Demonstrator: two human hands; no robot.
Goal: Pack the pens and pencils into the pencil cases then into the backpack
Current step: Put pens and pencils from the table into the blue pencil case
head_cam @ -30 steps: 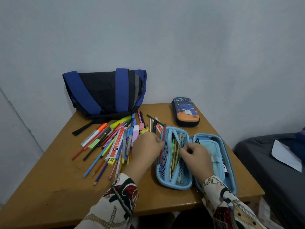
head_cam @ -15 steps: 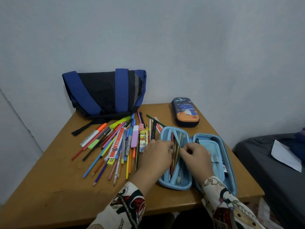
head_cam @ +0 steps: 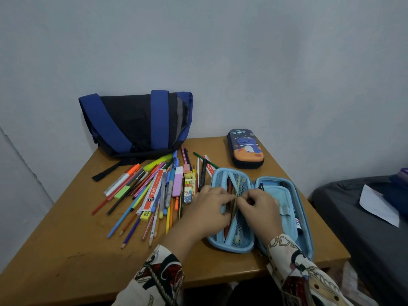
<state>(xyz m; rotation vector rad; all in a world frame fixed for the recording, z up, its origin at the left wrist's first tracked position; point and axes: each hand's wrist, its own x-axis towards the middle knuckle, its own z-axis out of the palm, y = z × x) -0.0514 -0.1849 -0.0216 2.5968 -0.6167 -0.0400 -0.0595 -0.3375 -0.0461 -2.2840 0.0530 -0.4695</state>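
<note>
Over the open blue case [head_cam: 229, 247] on the counter [head_cam: 66, 250], keep left hand [head_cam: 207, 209] and right hand [head_cam: 259, 205] fingers pinching the pencils [head_cam: 234, 200], then slide them gently under the net.

Counted: two pencil cases, one light blue and open [head_cam: 284, 195], one dark and zipped [head_cam: 246, 149]. One blue-and-black bag [head_cam: 134, 122]. One loose heap of pens and pencils [head_cam: 154, 191], too tangled for an exact number. Two hands, left [head_cam: 209, 208] and right [head_cam: 258, 206]. One white sheet of paper [head_cam: 378, 205].
</note>
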